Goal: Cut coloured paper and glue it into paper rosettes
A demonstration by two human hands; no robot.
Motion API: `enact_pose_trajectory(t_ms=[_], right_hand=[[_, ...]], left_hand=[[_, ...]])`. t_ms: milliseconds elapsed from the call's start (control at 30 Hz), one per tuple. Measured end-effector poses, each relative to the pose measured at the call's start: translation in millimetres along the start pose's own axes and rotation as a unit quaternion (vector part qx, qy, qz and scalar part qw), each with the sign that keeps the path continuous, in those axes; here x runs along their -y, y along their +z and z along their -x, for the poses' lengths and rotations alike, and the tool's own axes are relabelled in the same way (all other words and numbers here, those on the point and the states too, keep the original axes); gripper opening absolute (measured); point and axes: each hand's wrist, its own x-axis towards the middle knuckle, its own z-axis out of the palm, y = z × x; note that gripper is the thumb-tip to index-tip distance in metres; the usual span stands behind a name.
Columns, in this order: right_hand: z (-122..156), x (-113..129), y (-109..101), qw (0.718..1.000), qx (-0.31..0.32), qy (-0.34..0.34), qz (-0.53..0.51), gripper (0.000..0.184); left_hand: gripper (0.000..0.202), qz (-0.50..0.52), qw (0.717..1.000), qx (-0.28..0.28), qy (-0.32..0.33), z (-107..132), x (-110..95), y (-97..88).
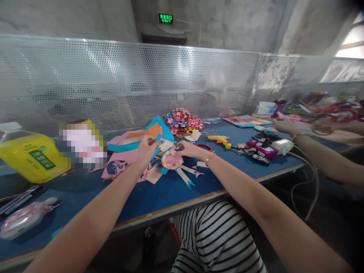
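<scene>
My left hand (147, 147) is closed in a pinch on a blue paper strip (158, 145). A cream paper strip (166, 145) lies between both hands, touching or very near the left fingertips. My right hand (190, 149) has its thumb and fingers pinched together just behind a paper rosette (172, 160); what they hold is too small to make out. The rosette has a pink centre and a pleated cream rim. Two-layer cream and blue ribbon tails (185, 177) with notched ends lie beside it on the blue table.
Colourful paper scraps (183, 121) are heaped against the perforated metal screen (113, 76). A yellow glue gun (219, 141), a purple power strip (263, 148) and a yellow-labelled bottle (36, 155) stand about. At right, a co-worker's arms (321, 155) reach over the table.
</scene>
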Motion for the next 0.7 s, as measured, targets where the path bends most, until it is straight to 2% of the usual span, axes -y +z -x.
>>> enact_pose_trajectory(t_ms=[67, 133, 233, 367, 467, 567, 700], right_hand=[[1, 1, -1, 0.997, 0.024, 0.003, 0.071, 0.048], [2, 3, 0, 0.994, 0.054, 0.000, 0.096, 0.049], [4, 8, 2, 0.993, 0.074, -0.018, 0.089, 0.052], [6, 11, 4, 0.996, 0.063, -0.027, 0.066, 0.057], [7, 12, 5, 0.999, 0.026, -0.036, 0.026, 0.059], [7, 15, 3, 0.998, -0.040, -0.050, -0.017, 0.058], [8, 22, -4, 0.986, -0.116, -0.103, -0.061, 0.059]], left_hand=[[0.020, -0.006, 1.000, 0.000, -0.004, -1, 1, -1.4], [0.020, -0.011, 1.000, -0.004, -0.005, -3, 3, -2.4], [0.020, -0.019, 1.000, -0.010, 0.006, -4, 4, -3.5], [0.019, -0.029, 0.999, -0.025, 0.029, -4, 1, -4.1], [0.019, -0.003, 1.000, -0.028, 0.014, -3, -1, -3.8], [0.019, 0.035, 0.999, -0.015, -0.005, -3, -2, -3.7], [0.023, 0.065, 0.998, -0.013, -0.014, -4, -2, -3.9]])
